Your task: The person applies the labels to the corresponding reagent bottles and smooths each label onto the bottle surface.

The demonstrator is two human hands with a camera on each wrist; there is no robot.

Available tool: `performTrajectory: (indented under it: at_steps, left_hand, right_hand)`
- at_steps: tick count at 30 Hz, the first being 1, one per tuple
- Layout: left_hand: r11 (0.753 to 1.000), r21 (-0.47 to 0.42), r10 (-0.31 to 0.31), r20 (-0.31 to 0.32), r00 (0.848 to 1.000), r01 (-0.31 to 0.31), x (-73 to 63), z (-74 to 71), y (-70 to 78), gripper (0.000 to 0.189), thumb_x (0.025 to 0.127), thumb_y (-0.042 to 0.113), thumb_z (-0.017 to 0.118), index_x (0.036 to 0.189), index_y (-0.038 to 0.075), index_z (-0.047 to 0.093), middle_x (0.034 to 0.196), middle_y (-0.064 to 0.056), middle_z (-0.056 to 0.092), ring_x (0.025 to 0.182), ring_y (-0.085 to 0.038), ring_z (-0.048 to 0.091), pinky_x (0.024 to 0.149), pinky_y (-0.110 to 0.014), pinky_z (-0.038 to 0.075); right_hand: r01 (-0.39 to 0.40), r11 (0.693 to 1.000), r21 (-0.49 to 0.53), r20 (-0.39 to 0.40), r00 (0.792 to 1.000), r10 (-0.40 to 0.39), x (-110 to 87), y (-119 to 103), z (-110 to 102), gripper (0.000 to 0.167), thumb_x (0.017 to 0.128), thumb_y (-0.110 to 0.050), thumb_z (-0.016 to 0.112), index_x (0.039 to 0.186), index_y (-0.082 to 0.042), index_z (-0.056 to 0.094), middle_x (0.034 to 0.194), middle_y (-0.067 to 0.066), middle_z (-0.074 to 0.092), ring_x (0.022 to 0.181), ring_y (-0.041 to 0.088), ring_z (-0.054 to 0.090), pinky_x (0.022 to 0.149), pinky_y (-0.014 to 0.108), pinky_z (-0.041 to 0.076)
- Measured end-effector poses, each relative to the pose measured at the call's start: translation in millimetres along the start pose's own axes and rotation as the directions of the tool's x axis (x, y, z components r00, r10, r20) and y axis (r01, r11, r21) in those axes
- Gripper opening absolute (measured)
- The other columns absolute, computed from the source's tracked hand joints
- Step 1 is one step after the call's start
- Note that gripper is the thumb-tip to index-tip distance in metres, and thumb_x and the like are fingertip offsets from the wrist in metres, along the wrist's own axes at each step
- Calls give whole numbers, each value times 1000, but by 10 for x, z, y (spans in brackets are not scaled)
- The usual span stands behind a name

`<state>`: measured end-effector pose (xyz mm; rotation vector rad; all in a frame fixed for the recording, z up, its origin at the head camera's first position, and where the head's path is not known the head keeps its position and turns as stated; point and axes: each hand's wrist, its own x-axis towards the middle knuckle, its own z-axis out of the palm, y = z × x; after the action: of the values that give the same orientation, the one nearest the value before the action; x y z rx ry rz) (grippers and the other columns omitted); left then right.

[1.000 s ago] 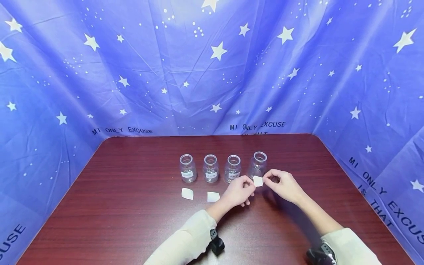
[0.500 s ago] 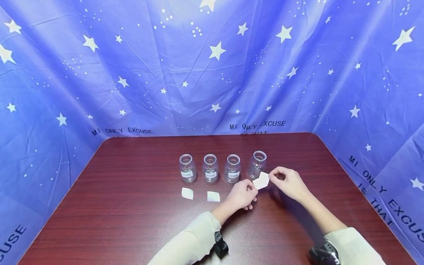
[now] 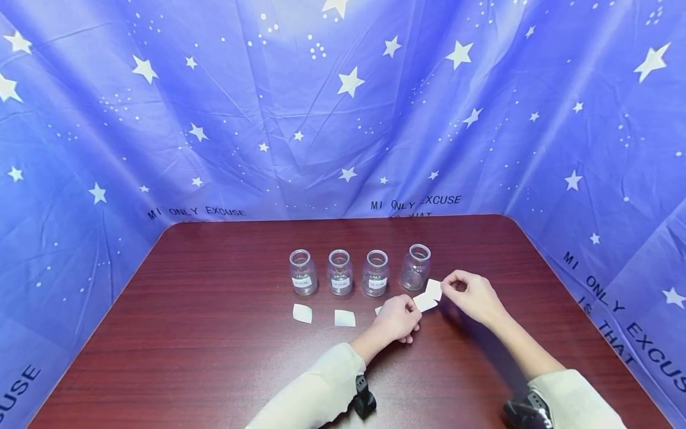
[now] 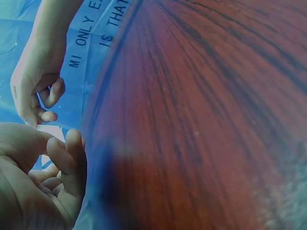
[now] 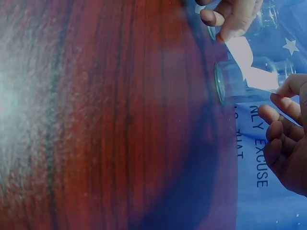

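Between my hands, two white paper pieces meet at an edge, a sticky label (image 3: 434, 289) and its backing paper (image 3: 426, 304). My right hand (image 3: 474, 298) pinches the label by its right side between thumb and forefinger. Thumb and forefinger of my left hand (image 3: 395, 319) pinch the backing paper. Which piece carries print cannot be seen. Just behind them stands a glass jar (image 3: 415, 268) with no label showing. In the right wrist view both pieces hang apart at an angle, the label (image 5: 261, 79) in front of that jar.
Three open glass jars with printed labels, left (image 3: 303, 273), middle (image 3: 340, 273) and right (image 3: 375, 274), stand in a row. Before them lie two white paper squares, one (image 3: 302, 313) left of the other (image 3: 345, 318). Another white scrap (image 3: 378, 310) peeks out behind my left hand.
Both hands have shifted slightly right, away from the jars. The label and backing have spread apart from one small overlapping square. A white scrap on the table has come into view behind the left hand.
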<state>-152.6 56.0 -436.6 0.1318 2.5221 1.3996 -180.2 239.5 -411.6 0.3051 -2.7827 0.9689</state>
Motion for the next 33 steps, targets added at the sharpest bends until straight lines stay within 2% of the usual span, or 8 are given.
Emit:
performTrajectory:
  at_steps: [16,22,28,33]
  left_hand:
    - [994,106,-14,-31,999,18,-4,-10,-69,18,81,7,53,64,14,54,47,5,55,30,-5,49,34,-19,42]
    - [997,68,-39,-25,999,41,0,-23,-76,21,82,9,56,62,12,57,47,4,55,29,-4,47,34,-20,43]
    - [999,8,-37,-28,999,37,-15,-94,-47,16,82,9,57,67,11,56,51,0,59,29,-4,45,33,-19,42]
    - [999,-30,11,-41,999,-12,-23,-162,-17,8,84,13,59,76,11,57,57,-3,64,30,-3,45,33,-19,40]
  right_hand:
    - [-24,999,-29,-6,1000,24,-5,31,58,7,82,-20,59,80,-18,65,68,-5,59,59,4,49,55,21,38]
    - [-24,999,-34,-10,1000,24,-4,21,75,6,82,-20,59,80,-19,65,68,-5,59,60,5,49,56,22,38]
    - [-26,999,-39,-39,999,24,-4,-11,106,5,81,-21,59,79,-21,64,66,-6,58,58,5,48,55,22,38]
    - [-14,999,-28,-72,997,12,-12,-49,131,5,81,-21,61,78,-21,65,64,-7,57,56,3,48,53,24,38]
